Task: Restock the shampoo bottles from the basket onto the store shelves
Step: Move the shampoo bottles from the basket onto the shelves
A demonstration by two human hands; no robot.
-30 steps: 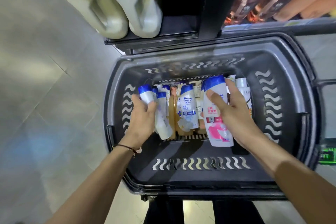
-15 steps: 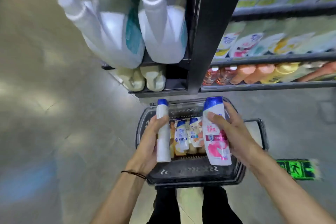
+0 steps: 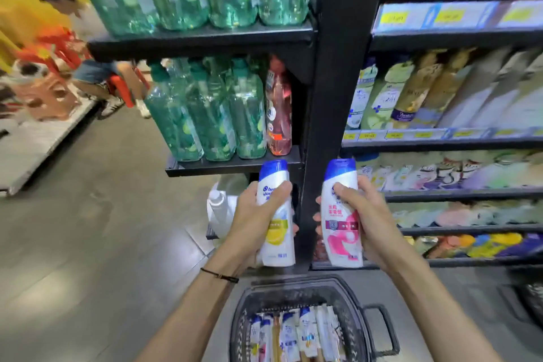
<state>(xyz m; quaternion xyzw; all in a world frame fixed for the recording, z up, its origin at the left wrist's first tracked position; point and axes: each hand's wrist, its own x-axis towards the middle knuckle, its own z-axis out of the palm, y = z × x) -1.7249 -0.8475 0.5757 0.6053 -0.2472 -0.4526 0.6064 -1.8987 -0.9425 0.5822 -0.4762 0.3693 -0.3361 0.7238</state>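
Note:
My left hand (image 3: 253, 222) grips a white shampoo bottle with a blue cap and yellow label (image 3: 275, 214), held upright before the black shelf post. My right hand (image 3: 365, 220) grips a second white shampoo bottle with a blue cap and pink label (image 3: 340, 214), also upright, to the right of the post. Below, the dark plastic basket (image 3: 244, 314) stands on the floor with several more blue-capped shampoo bottles (image 3: 293, 338) lying inside. The store shelves (image 3: 440, 141) to the right hold rows of bottles and pouches.
The black upright post (image 3: 332, 114) divides two shelf bays. Green bottles (image 3: 205, 114) and a pink bottle (image 3: 278, 109) fill the left bay; white jugs (image 3: 219, 209) stand lower. A person (image 3: 88, 47) sits at the far left by red stools. Grey floor spreads on the left.
Both hands have lifted their bottles out of the basket and up to shelf height. My view has tilted up from the basket to the shelves.

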